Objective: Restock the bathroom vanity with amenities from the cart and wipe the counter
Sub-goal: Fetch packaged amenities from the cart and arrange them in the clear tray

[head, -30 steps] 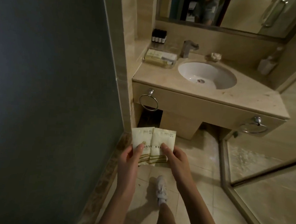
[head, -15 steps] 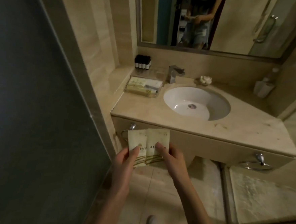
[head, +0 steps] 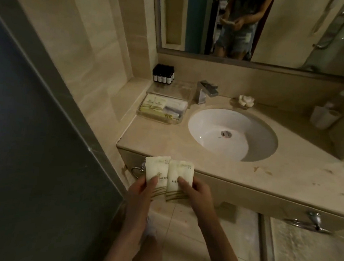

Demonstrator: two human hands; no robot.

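Observation:
Two cream amenity packets with gold stripes are held side by side in front of the vanity's front edge. My left hand (head: 142,191) pinches the left packet (head: 156,170), thumb on its face. My right hand (head: 196,193) pinches the right packet (head: 180,172) the same way. On the beige stone counter (head: 166,138), at its back left, a clear tray (head: 162,109) holds more packets. Several small dark bottles (head: 163,74) stand behind the tray against the wall.
A white round sink (head: 232,134) is set in the counter, with a chrome faucet (head: 205,91) behind it. A white flower-shaped object (head: 246,100) and a white cup (head: 325,118) stand at the back right. A dark door (head: 34,141) is on my left, a glass shower enclosure (head: 309,248) on my right.
I have walked closer to the vanity, so the counter now fills more of the view. Both hands keep the same hold on the two packets.

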